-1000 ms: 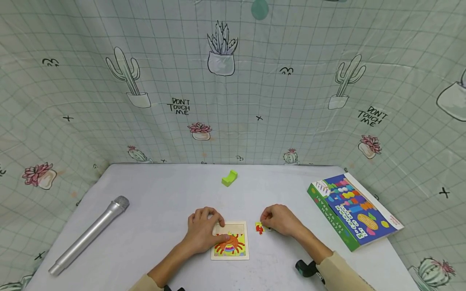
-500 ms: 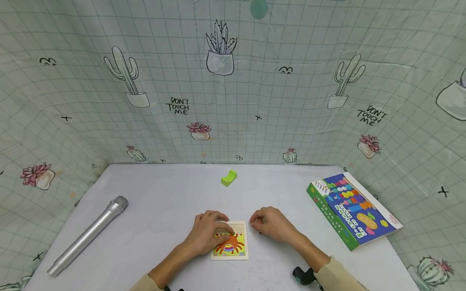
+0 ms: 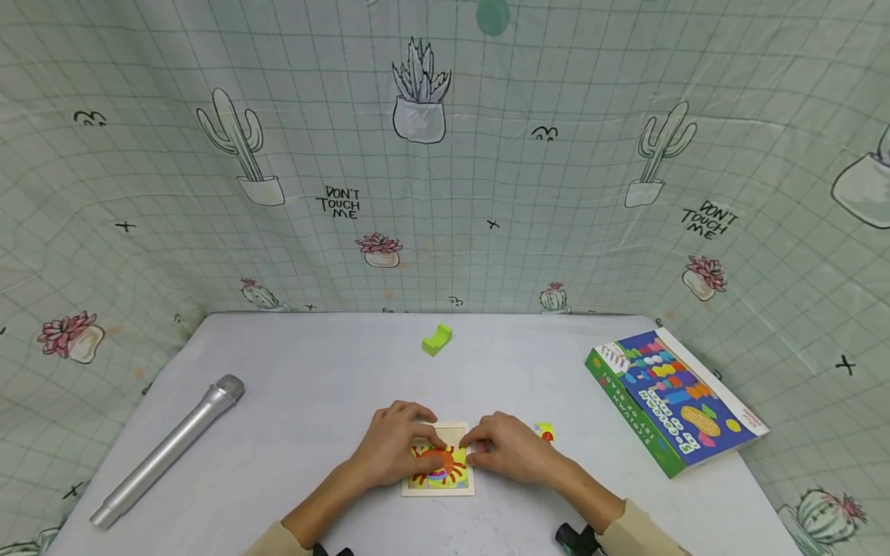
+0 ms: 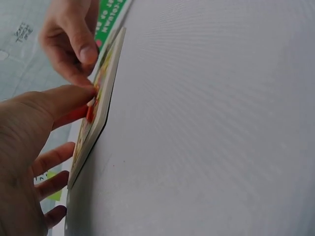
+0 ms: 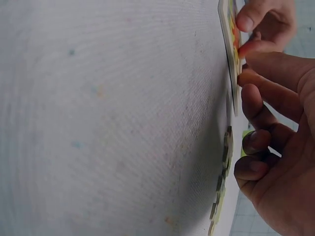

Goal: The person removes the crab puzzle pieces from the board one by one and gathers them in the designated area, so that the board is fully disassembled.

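A wooden puzzle board [image 3: 455,492] with an orange crab picture lies on the table, a pale bare strip along its far side. My left hand [image 3: 396,448] rests over its left part, thumb on the crab picture and the other fingers spread along the board's edge. Right beside the board, my right hand [image 3: 514,449] has thumb and forefinger pinched together at its right edge, on what seems a small puzzle piece, mostly hidden. Its other fingers are curled, as the right wrist view shows. Loose puzzle pieces [image 5: 220,182] lie under that hand; one yellow-and-red piece [image 3: 545,430] shows behind it.
A silver microphone [image 3: 170,450] lies at the left. At the right lies a blue and green toy box [image 3: 674,401]. A lime green curved block [image 3: 437,340] sits toward the back. A black object [image 3: 575,539] is near the right sleeve. A printed curtain hangs behind the table.
My right hand has moved left from the loose pieces to the board's right edge, uncovering a yellow-and-red piece. My left hand has shifted slightly right, its forefinger coming down over the crab picture.
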Tool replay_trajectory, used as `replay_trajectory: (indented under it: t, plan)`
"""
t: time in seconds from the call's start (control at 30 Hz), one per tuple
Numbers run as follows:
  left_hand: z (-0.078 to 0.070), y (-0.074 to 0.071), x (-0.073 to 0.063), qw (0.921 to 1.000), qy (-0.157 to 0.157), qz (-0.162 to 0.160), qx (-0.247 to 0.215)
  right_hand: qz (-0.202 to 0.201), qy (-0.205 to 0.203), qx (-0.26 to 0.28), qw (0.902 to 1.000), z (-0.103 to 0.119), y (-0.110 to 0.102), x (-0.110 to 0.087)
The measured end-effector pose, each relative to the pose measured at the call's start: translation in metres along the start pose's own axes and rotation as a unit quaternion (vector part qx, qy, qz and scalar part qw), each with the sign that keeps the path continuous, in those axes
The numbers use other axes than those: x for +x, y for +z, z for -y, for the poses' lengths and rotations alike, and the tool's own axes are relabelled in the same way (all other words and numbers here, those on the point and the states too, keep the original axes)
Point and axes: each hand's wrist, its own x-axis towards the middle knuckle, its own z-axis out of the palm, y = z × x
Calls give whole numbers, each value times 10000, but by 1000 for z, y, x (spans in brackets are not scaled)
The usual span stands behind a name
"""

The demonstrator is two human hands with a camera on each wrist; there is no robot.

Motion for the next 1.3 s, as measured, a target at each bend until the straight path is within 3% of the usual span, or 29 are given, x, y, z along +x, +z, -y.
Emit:
replay_trajectory:
  t: [0.2,0.5,0.73,1.3]
  plan:
    - [-1,1,1,9998,-91,141,66,83,55,147,9998,-1,0,1]
    - [-3,3,2,9997,-162,144,120,172,434,1090,9929,-1,-1,2]
    - [-5,2,0,9997,-196,143,31,140,609,1310,9894,1,-1,3]
    - [-3,4,-1,9998,-190,97,-49,-139,519,482,9974,8,9,8]
